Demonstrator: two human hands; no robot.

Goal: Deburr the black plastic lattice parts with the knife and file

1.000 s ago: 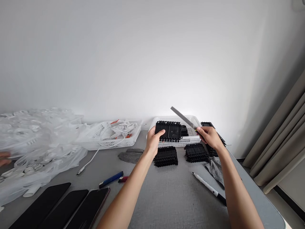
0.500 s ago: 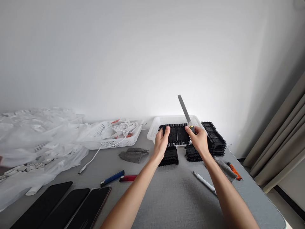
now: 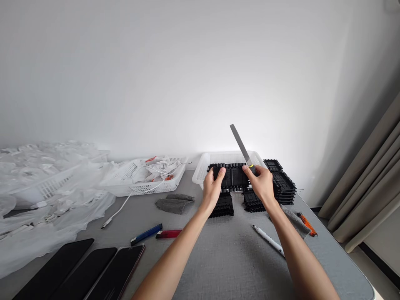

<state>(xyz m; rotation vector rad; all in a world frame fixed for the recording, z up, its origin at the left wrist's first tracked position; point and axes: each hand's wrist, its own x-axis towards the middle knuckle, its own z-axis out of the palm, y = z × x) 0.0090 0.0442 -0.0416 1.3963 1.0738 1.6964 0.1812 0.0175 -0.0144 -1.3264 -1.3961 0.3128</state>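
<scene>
A black plastic piece with toothed edges [image 3: 231, 177] is held up between both hands, in front of a white plastic basket [image 3: 197, 176]. My left hand [image 3: 212, 189] is closed around its left end, thumb on the near face. My right hand [image 3: 262, 183] grips the right end and also holds a flat metal file [image 3: 239, 142], its blade pointing up and left. The file's handle is mostly hidden by my fingers. Below the held piece are two stacks of similar black pieces, one on the left [image 3: 223, 205] and one on the right [image 3: 253, 202].
A taller black stack [image 3: 283, 188] stands at right, near a grey cloth [image 3: 295, 221] and orange lighter [image 3: 307, 224]. A white marker [image 3: 268, 241] lies by my right forearm. Leftward are another grey cloth [image 3: 174, 204], a basket with cables [image 3: 137, 189], phones [image 3: 117, 273] and plastic bags [image 3: 75, 221].
The file's tip has swung slightly left. At far left the plastic bags have shifted, and a blurred bit of what looks like a hand at the edge is gone. My grip is unchanged.
</scene>
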